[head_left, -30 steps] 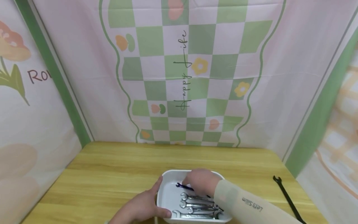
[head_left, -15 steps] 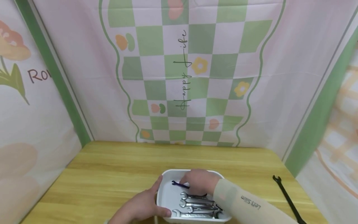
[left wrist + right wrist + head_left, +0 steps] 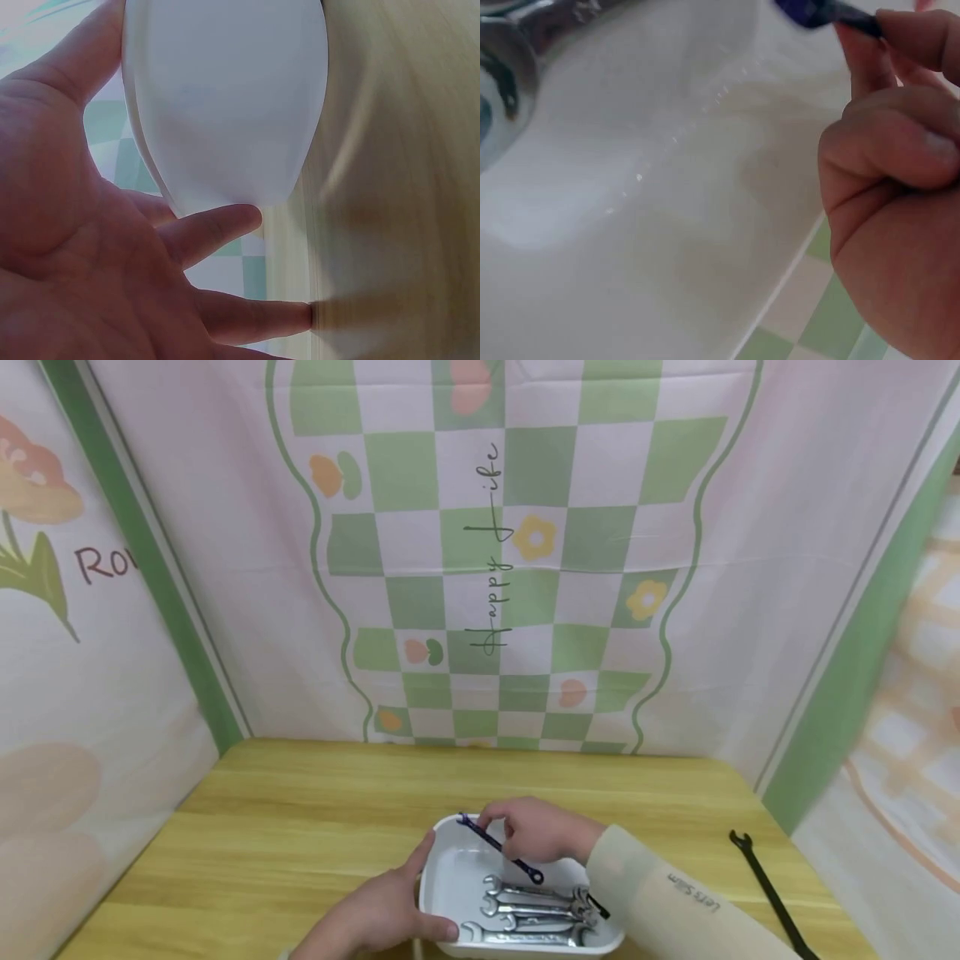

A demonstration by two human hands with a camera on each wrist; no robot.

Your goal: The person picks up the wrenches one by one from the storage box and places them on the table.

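Observation:
In the head view, a small dark purple-blue combination wrench slants over the far part of a white tray. My right hand pinches its shaft between thumb and fingers; its open end is at the far rim, its ring end toward the middle. Several silver wrenches lie side by side in the tray's near half. My left hand rests at the tray's left end, thumb over the near corner. The left wrist view shows its fingers straight and spread, one fingertip at the tray's outer wall.
A long black wrench lies on the wooden table, right of the tray. A short black piece is at the right end of the silver wrenches. Patterned cloth hangs behind the table.
My right hand has risen toward the tray's far rim, bringing the purple-blue wrench with it, and its ring end now shows. My left hand has stayed at the tray.

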